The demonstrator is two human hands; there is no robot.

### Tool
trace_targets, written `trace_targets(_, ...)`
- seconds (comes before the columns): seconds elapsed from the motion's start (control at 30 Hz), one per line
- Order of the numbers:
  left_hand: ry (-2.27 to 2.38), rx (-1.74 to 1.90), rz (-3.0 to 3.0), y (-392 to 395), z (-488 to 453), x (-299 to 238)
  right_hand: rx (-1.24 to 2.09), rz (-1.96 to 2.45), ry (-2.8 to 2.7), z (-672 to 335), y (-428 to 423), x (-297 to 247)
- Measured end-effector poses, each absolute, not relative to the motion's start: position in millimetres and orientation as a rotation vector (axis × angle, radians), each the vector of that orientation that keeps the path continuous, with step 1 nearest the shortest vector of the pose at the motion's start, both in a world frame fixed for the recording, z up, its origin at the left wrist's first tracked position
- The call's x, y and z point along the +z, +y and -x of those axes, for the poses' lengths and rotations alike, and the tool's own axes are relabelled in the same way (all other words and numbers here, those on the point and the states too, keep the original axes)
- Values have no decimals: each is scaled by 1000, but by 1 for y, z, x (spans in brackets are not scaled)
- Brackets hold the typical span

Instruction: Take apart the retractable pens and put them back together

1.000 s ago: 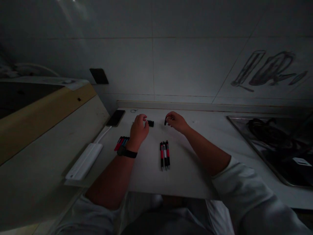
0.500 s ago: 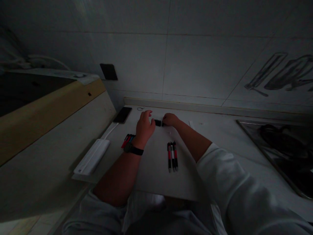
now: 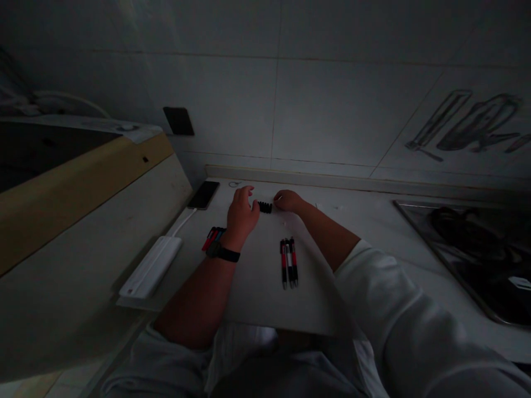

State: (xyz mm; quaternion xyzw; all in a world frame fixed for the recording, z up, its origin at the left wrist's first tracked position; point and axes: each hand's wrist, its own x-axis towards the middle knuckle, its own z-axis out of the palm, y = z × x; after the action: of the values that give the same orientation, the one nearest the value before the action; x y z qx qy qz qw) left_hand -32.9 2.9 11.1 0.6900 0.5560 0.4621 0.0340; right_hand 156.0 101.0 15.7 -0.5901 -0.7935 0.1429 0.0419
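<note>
A short row of small black ridged pieces (image 3: 265, 207) lies on the white counter between my two hands. My left hand (image 3: 243, 214) is at its left end, thumb and fingers apart. The thumb is very near the row; whether it touches, I cannot tell. On the right, my right hand (image 3: 287, 201) rests just beyond the row with its fingers curled together, and what they hold, if anything, is hidden. Nearer to me lie three red, black and white pens (image 3: 289, 262) side by side. Beside my left wrist are several red, blue and black pen-like pieces (image 3: 213, 237), partly covered.
A dark phone (image 3: 204, 195) with a white cable sits at the back left, near a white power strip or bank (image 3: 151, 266). A small ring (image 3: 234, 184) lies by the wall. To the right is a cooktop (image 3: 464, 249); a slanted panel (image 3: 124, 221) borders the left.
The whole view has shifted slightly. A small black piece seen apart at my right fingertips no longer shows separately. My left hand keeps nearly the same pose.
</note>
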Motion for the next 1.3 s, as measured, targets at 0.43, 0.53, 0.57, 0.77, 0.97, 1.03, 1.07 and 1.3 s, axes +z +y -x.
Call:
trace_targets(0.43, 1711, 1351, -2164, -1, 28, 13, 483, 1585, -2577, -201, 34, 9)
trace_targets(0.53, 1684, 1310, -2191, -2, 27, 12, 447, 1507, -2453, -213, 29, 14)
trace_targets(0.57, 1661, 1298, -2210, -2, 26, 11, 433, 1469, -2385, -222, 29, 18)
trace_targets(0.77, 1466, 1186, -2355, -4, 18, 5, 124, 1522, -1868, -330, 33, 42)
trace_targets(0.97, 1369, 1094, -2396, -7, 13, 1, 37, 1815, -1663, -413, 42, 0)
trace_targets(1.03, 1363, 1076, -2387, -8, 12, 1, 76, 1924, -1732, -421, 45, -14)
trace_targets(1.07, 1364, 1070, -2383, -8, 12, 1, 84, 1970, -1765, -422, 46, -19)
trace_targets(1.3, 1354, 1066, -2381, -8, 11, 0, 64, 2036, -1837, -421, 55, -29)
